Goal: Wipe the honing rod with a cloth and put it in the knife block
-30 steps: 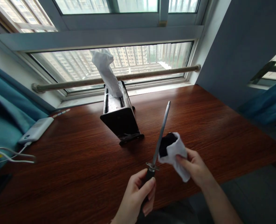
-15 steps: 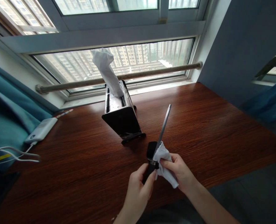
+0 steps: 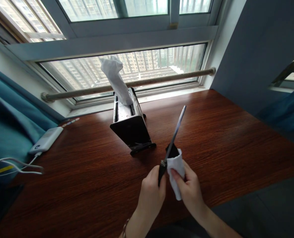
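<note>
My left hand [image 3: 152,188] is closed round the black handle of a knife [image 3: 176,132]. Its long, narrow metal blade shows nearly edge-on and points up and away from me. In my right hand [image 3: 190,188], fingers closed, is a folded white tissue [image 3: 176,170], pressed against the lower blade just above the handle. A dark patch shows between the metal and the tissue; whether it belongs to the knife I cannot tell. Beyond my hands stands a black and silver slotted holder [image 3: 130,129], with a white cloth or tissue [image 3: 116,79] sticking up from its top.
A brown wooden table [image 3: 87,191] runs to the window. At left lie a white power bank [image 3: 46,140] and white cables [image 3: 15,165] beside a teal curtain [image 3: 15,105]. A metal rail [image 3: 162,79] crosses the window; a dark object [image 3: 3,205] sits at the left edge.
My left hand has turned the knife, bringing its handle upright. The tissue in my right hand has shifted from the handle's joint onto the side of the lower blade.
</note>
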The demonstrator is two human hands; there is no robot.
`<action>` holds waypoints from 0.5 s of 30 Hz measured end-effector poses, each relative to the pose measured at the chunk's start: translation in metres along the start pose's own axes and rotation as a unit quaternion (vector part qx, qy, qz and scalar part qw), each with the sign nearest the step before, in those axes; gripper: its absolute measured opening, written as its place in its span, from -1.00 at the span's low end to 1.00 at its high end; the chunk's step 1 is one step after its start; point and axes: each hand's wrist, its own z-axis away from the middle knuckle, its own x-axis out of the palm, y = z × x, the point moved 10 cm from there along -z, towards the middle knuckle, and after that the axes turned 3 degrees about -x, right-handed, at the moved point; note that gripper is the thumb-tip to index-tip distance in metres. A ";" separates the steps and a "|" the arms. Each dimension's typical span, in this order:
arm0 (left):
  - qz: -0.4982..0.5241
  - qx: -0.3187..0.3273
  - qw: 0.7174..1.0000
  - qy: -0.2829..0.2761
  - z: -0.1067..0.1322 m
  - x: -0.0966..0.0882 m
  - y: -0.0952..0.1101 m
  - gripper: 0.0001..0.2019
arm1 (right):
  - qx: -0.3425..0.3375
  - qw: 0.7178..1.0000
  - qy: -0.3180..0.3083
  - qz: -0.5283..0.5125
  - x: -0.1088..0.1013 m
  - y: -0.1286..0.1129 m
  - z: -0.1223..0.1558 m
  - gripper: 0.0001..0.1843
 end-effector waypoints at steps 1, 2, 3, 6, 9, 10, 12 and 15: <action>0.018 -0.025 0.999 -0.024 -0.002 0.003 -0.003 -0.90 | -0.051 0.997 -0.038 0.043 0.010 -0.011 0.000 -0.84; 0.042 -0.054 0.997 -0.047 -0.003 0.005 -0.006 -0.90 | -0.090 0.991 -0.063 0.073 0.016 -0.019 0.000 -0.83; 0.072 -0.090 0.991 -0.070 -0.003 0.008 -0.011 -0.88 | -0.118 0.986 -0.079 0.091 0.019 -0.025 0.000 -0.81; 0.209 -0.209 0.944 -0.146 0.006 0.022 -0.025 -0.78 | -0.141 0.977 -0.120 0.110 0.017 -0.031 -0.004 -0.85; 0.326 -0.270 0.884 -0.201 0.017 0.037 -0.026 -0.73 | -0.126 0.982 -0.060 0.124 -0.010 -0.030 -0.009 -0.88; 0.340 -0.274 0.876 -0.204 0.018 0.038 -0.025 -0.73 | -0.136 0.982 -0.013 0.131 -0.022 -0.033 -0.008 -0.88; 0.340 -0.275 0.878 -0.197 0.019 0.037 -0.023 -0.73 | -0.187 0.970 0.035 0.154 -0.032 -0.046 -0.002 -0.91; 0.312 -0.259 0.894 -0.191 0.018 0.034 -0.019 -0.74 | -0.272 0.942 -0.073 0.183 -0.005 -0.063 0.009 -0.62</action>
